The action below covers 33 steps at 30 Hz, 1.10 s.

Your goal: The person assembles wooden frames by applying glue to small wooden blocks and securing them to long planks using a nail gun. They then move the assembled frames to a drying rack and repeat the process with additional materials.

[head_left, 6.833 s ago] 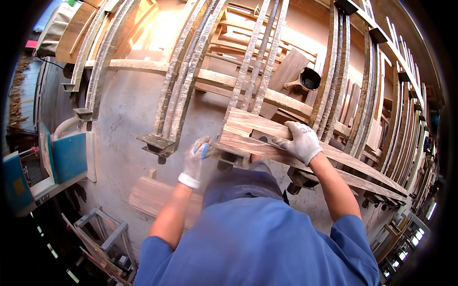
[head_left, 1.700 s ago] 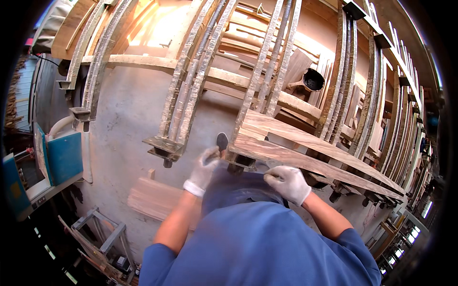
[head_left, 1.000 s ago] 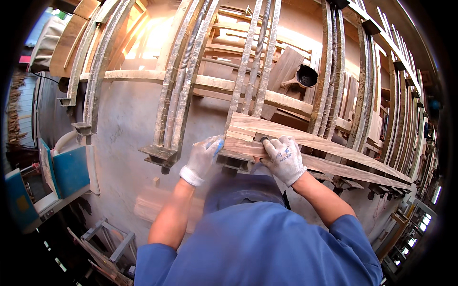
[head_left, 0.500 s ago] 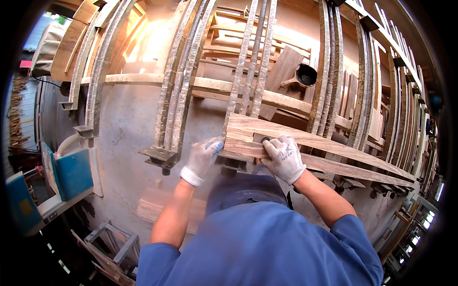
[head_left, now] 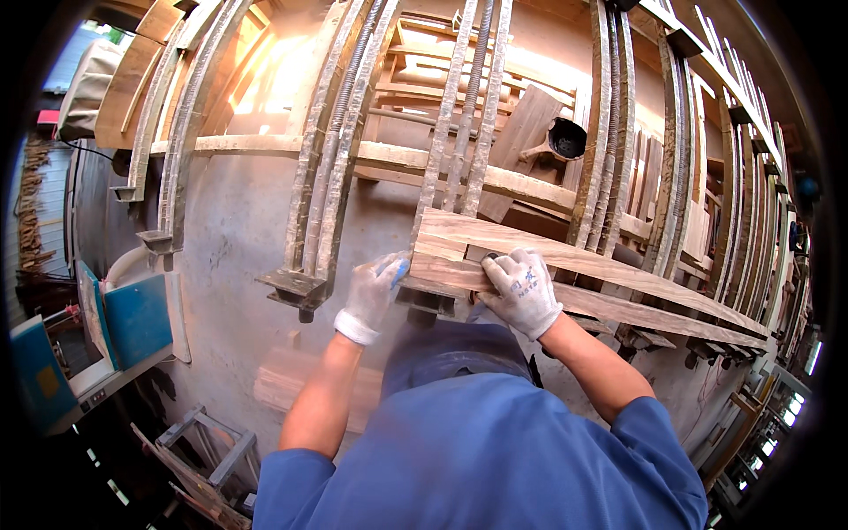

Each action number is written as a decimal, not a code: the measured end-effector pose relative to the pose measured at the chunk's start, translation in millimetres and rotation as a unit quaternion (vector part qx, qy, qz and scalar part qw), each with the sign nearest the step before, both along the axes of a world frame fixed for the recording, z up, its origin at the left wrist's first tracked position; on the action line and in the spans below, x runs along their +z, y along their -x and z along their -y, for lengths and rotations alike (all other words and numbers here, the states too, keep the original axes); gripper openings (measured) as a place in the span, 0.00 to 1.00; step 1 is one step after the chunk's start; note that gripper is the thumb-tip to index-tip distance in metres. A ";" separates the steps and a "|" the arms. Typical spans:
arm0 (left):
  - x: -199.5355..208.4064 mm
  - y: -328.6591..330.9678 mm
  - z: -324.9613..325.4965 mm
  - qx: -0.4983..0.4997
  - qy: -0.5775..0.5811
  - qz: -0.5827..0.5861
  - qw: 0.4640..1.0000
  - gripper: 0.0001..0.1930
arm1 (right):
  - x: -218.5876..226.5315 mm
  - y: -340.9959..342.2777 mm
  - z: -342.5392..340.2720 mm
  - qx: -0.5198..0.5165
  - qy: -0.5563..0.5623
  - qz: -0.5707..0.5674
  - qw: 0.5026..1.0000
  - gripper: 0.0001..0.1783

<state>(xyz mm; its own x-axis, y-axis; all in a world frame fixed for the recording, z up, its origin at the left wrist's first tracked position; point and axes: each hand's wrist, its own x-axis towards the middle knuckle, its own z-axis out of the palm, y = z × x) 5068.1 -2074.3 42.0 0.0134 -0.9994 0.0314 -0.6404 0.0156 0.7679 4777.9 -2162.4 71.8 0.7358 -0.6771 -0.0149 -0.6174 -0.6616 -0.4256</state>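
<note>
A long wooden frame (head_left: 583, 252) of light brown streaked boards lies slanting across the bar clamps, with a narrow gap between its two long rails. My left hand (head_left: 373, 296), in a white glove with a blue patch, presses its bent fingers to the frame's left end. My right hand (head_left: 519, 287), also gloved, is closed over the near rail, its fingertips reaching into the gap by the end joint. The undersides of both hands' grips are hidden. Just below the frame's left end sits a clamp jaw (head_left: 427, 299).
Metal bar clamps (head_left: 329, 168) with threaded screws stand in a row across a wooden beam (head_left: 389, 157). A black pot with a brush (head_left: 565, 139) rests among boards behind. Blue panels (head_left: 139, 325) stand at left; stacked boards (head_left: 287, 380) and a grey metal stand (head_left: 212, 446) are lower left.
The left end of the frame has shifted slightly left. My right hand has moved a little left with it, while my left hand stays at the end.
</note>
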 end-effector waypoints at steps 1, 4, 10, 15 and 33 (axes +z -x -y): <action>-1.3 0.1 -1.2 0.001 0.003 0.003 1.000 0.12 | 0.5 -0.1 0.1 0.001 -0.003 -0.003 1.000 0.27; 1.3 -0.6 0.0 -0.007 0.000 0.046 0.999 0.13 | 3.8 -3.0 -1.2 -0.005 0.007 -0.009 1.000 0.28; -13.7 1.9 -13.7 0.149 -0.131 -0.213 0.957 0.18 | 34.2 13.2 0.9 -0.035 0.056 -0.029 0.997 0.52; -20.7 5.5 -24.0 0.101 -0.029 -0.091 0.990 0.16 | 29.3 34.5 17.2 -0.065 0.014 -0.114 0.991 0.74; -11.4 23.4 -28.1 0.121 -0.038 -0.134 0.983 0.19 | 10.7 37.5 18.1 -0.065 0.017 -0.051 0.996 0.72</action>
<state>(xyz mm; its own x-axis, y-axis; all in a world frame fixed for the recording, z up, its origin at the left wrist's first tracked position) 5044.6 -2046.2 30.6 0.2491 -0.9651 -0.0811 -0.3933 -0.1774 0.9021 4740.4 -2180.4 82.5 0.6376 -0.7680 -0.0610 -0.7377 -0.5858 -0.3357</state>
